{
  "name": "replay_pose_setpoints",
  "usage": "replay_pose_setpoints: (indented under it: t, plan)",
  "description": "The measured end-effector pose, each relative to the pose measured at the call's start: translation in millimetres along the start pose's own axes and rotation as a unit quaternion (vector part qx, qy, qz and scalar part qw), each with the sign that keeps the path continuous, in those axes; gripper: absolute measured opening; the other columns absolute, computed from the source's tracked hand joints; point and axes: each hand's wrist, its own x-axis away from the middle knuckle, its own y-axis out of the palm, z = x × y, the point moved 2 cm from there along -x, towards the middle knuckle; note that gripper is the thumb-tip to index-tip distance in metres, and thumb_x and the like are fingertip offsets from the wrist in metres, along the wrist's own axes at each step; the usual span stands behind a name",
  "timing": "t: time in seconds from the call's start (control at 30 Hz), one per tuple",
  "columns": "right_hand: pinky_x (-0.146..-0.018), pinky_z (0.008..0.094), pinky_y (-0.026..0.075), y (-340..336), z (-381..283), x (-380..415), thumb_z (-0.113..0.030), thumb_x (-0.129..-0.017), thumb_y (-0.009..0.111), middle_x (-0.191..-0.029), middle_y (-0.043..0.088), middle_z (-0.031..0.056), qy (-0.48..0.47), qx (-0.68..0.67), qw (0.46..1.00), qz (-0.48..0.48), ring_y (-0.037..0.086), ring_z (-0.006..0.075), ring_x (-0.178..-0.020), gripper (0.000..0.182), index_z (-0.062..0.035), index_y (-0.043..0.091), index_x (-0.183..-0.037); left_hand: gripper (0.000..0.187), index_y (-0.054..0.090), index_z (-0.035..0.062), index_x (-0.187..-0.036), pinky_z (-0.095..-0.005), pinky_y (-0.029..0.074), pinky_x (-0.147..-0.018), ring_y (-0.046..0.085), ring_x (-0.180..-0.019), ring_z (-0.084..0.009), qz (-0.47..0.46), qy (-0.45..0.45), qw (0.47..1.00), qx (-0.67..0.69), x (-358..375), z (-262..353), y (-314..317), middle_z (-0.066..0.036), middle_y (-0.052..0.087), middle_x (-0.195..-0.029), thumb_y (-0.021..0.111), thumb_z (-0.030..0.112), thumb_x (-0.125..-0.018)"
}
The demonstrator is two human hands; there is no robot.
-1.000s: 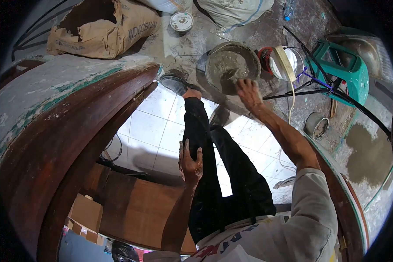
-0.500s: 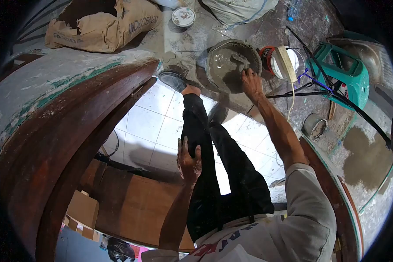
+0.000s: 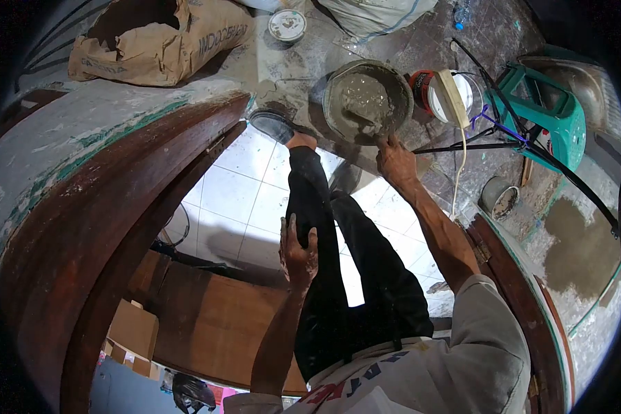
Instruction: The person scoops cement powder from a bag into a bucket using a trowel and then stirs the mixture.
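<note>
In the head view, my right hand (image 3: 397, 165) is closed at the near rim of a bucket (image 3: 403, 88). It grips a trowel (image 3: 367, 126), whose handle is mostly hidden by my fingers and whose blade dips into wet grey cement mix (image 3: 366, 95). My left hand (image 3: 299, 254) rests on my left knee, fingers apart, holding nothing. Grey smears mark its skin.
A torn paper cement sack (image 3: 152, 48) lies at the upper left, near a white round lid (image 3: 287, 25). Right of the bucket are a power strip (image 3: 451, 96) on a tub, black tripod legs (image 3: 510, 124), a green stool (image 3: 569, 127) and a small pot (image 3: 499, 197).
My right hand has drawn back toward me, from inside the bucket to its near rim. The trowel has moved nearer with it. My left hand stays on the knee.
</note>
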Motion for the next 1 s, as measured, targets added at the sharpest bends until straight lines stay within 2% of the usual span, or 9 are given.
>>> replay_pose_setpoints:
  t: [0.13,0.23,0.37,0.53,0.6,0.7,0.87,0.93,1.0]
  plan:
    - [-0.082,0.0571,0.062,15,5,-7,-0.019,-0.097,0.061,-0.121,0.065,0.0232,-0.023,0.008,1.0,-0.008,0.073,0.0471,-0.101,0.033,-0.0129,0.064,-0.129,0.066,0.051,0.002,-0.155,-0.0561,0.04,-0.122,0.043,-0.151,-0.0485,-0.011,-0.017,1.0,-0.008,0,1,-1,-0.034,0.042,-0.162,0.067,0.041,-0.104]
    - [-0.081,0.0567,0.062,44,34,-50,-0.022,-0.099,0.059,-0.12,0.065,0.0229,-0.001,0.045,0.999,-0.024,0.074,0.0472,-0.098,0.032,-0.0137,0.063,-0.129,0.067,0.051,0.0017,-0.156,-0.0556,0.04,-0.122,0.043,-0.15,-0.0487,-0.012,-0.013,1.0,0.002,-3,2,1,-0.034,0.042,-0.162,0.067,0.041,-0.104]
    - [-0.079,0.057,0.062,32,46,-81,-0.024,-0.1,0.057,-0.119,0.066,0.0222,0.016,0.084,0.996,-0.024,0.074,0.0472,-0.098,0.031,-0.0145,0.064,-0.128,0.067,0.051,0.0006,-0.155,-0.0551,0.04,-0.122,0.045,-0.149,-0.0496,-0.008,-0.007,1.0,-0.018,-1,1,1,-0.035,0.044,-0.16,0.068,0.041,-0.104]
    - [-0.079,0.0562,0.062,-2,36,-94,-0.022,-0.099,0.058,-0.124,0.065,0.0202,0.023,0.055,0.996,0.069,0.074,0.0454,-0.101,0.029,-0.0148,0.066,-0.125,0.069,0.05,-0.0004,-0.155,-0.055,0.039,-0.123,0.044,-0.15,-0.05,-0.011,0.004,1.0,-0.016,-3,4,0,-0.037,0.044,-0.159,0.066,0.043,-0.105]
    - [-0.08,0.055,0.063,8,22,-100,-0.018,-0.096,0.061,-0.126,0.064,0.0203,0.018,0.077,0.994,0.069,0.074,0.0446,-0.102,0.031,-0.0127,0.064,-0.127,0.07,0.05,-0.0009,-0.155,-0.0549,0.039,-0.123,0.043,-0.15,-0.0498,-0.018,-0.016,0.999,-0.021,-4,7,0,-0.037,0.044,-0.16,0.064,0.046,-0.105]
    - [-0.087,0.048,0.065,24,-9,-88,-0.012,-0.093,0.067,-0.132,0.061,0.0206,-0.003,0.069,0.998,0.008,0.073,0.0402,-0.111,0.043,-0.006,0.061,-0.134,0.071,0.05,-0.0002,-0.155,-0.055,0.039,-0.123,0.043,-0.15,-0.0499,-0.016,-0.017,1.0,-0.017,-4,6,0,-0.037,0.043,-0.16,0.064,0.048,-0.105]
    - [-0.086,0.0495,0.065,47,-16,-51,-0.011,-0.095,0.067,-0.129,0.062,0.0206,-0.02,0.063,0.998,0.01,0.071,0.0399,-0.116,0.039,-0.0051,0.06,-0.133,0.069,0.051,0.002,-0.155,-0.0551,0.039,-0.122,0.044,-0.15,-0.0489,-0.005,-0.014,1.0,-0.013,-3,5,2,-0.034,0.044,-0.16,0.064,0.047,-0.104]
    - [-0.083,0.051,0.063,48,-7,-38,-0.013,-0.094,0.063,-0.12,0.064,0.0168,-0.02,0.049,0.998,0.021,0.071,0.0392,-0.109,0.034,-0.0096,0.062,-0.128,0.067,0.052,0.003,-0.155,-0.0549,0.039,-0.122,0.045,-0.149,-0.048,0.003,-0.008,1.0,-0.013,-2,4,3,-0.032,0.046,-0.16,0.064,0.045,-0.104]
    - [-0.083,0.0512,0.063,22,-5,-18,-0.013,-0.095,0.063,-0.12,0.064,0.0168,-0.022,0.044,0.998,0.029,0.071,0.0398,-0.108,0.034,-0.0099,0.062,-0.128,0.067,0.052,0.0039,-0.156,-0.0549,0.039,-0.122,0.046,-0.149,-0.0477,0.003,-0.011,1.0,-0.016,-2,4,3,-0.031,0.046,-0.161,0.064,0.045,-0.104]
